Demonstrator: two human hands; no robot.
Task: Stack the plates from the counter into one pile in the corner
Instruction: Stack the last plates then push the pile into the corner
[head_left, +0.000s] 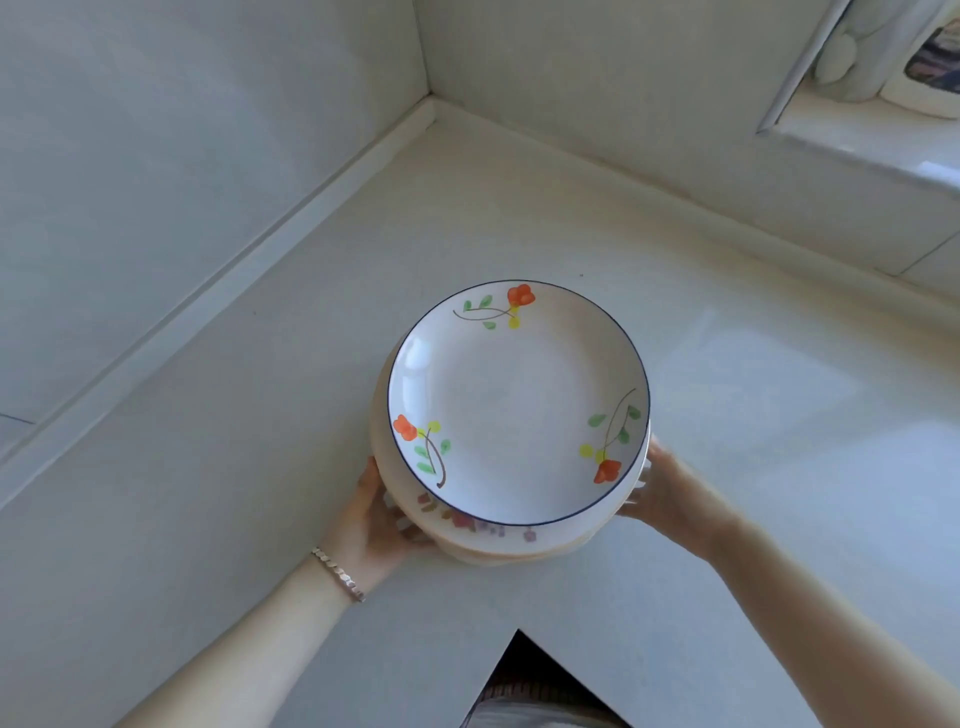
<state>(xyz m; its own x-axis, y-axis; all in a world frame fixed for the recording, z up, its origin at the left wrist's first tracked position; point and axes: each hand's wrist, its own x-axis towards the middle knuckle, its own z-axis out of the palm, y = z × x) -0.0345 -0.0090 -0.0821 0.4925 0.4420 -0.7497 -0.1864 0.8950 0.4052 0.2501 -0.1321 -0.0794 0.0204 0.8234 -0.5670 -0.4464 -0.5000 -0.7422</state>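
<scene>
A pile of plates (498, 540) is in the middle of the view, over the white counter (519, 208). The top plate (519, 400) is white with a thin blue rim and three orange flowers. Below it shows a cream plate with small purple and red flowers. My left hand (371, 519) holds the pile's lower left edge, fingers curled under it. My right hand (662, 493) holds the right edge, fingers tucked beneath the rims. Whether the pile rests on the counter or is lifted I cannot tell. The far corner lies behind the pile.
Two white tiled walls meet at the corner (431, 98) at the back. A window ledge (857, 140) with pale objects on it runs at the upper right. The counter's inner front corner (519, 631) is just below the pile.
</scene>
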